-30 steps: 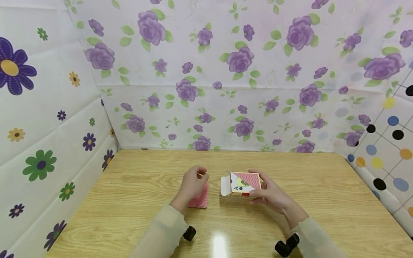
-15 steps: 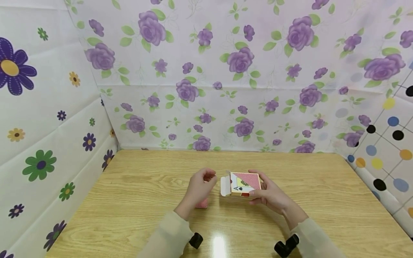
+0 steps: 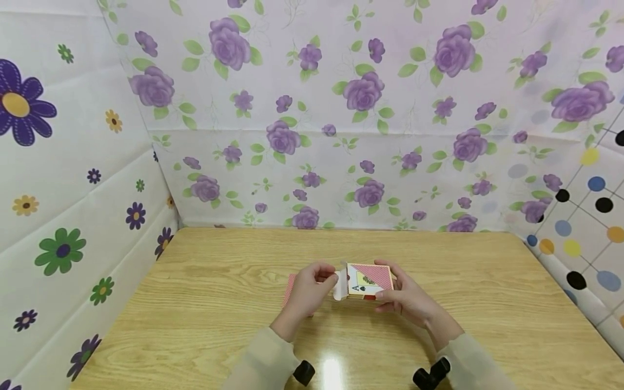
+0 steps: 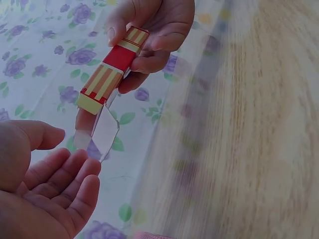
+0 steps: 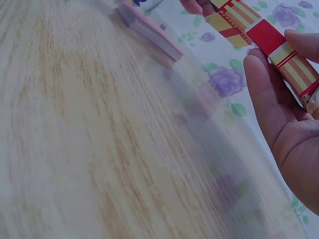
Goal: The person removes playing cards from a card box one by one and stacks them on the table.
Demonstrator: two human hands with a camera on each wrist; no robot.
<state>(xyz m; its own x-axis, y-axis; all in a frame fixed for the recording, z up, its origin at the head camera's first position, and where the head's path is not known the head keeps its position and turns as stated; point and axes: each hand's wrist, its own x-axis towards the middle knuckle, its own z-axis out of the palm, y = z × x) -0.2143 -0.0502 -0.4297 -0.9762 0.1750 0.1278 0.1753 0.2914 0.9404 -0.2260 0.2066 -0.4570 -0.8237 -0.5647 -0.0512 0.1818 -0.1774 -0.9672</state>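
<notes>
My right hand (image 3: 387, 281) grips a red and yellow playing-card box (image 3: 370, 276) just above the wooden table (image 3: 219, 260), thumb on the near side and fingers on the far side. The box's white flap (image 3: 339, 287) hangs open toward the left. My left hand (image 3: 327, 276) is at that flap with loosely curled fingers and holds nothing. In the left wrist view the left hand (image 4: 75, 152) lies just short of the flap (image 4: 105, 132) of the box (image 4: 107, 74). A red-backed deck of cards (image 3: 291, 286) lies on the table, partly hidden behind the left hand.
Flowered sheets wall in the table at the back (image 3: 341, 162) and left (image 3: 73, 216), a dotted sheet at the right (image 3: 585, 233). The right wrist view shows the deck (image 5: 149, 31) lying flat beyond the box (image 5: 239, 22).
My left hand has let go of the deck, left it on the table and moved right to the box's open flap. The right hand and box have barely moved.
</notes>
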